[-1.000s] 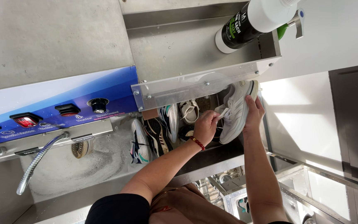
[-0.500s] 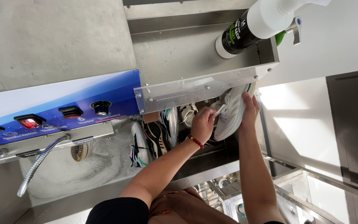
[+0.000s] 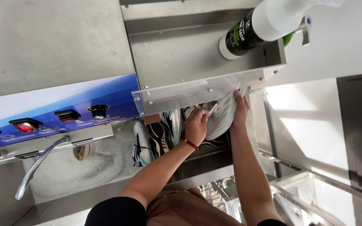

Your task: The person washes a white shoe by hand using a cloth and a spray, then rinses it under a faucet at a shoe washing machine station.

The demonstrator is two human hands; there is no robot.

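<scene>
both hands on white sneaker (image 3: 222, 119) just under clear guard (image 3: 189, 94): left hand (image 3: 197, 125) pinching lace end, right hand (image 3: 240, 112) cupping sole. light, soft upper; best held by sole.

We count two hands, a left hand (image 3: 195, 125) and a right hand (image 3: 240, 109). One white sneaker (image 3: 222, 119) sits at one o'clock, three more shoes (image 3: 158, 138) stand centrally, one spray bottle (image 3: 265, 23) sits at two o'clock, and one hose (image 3: 36, 167) at eight.

Steel sink (image 3: 105, 190), sneakers (image 3: 156, 140) inside
</scene>
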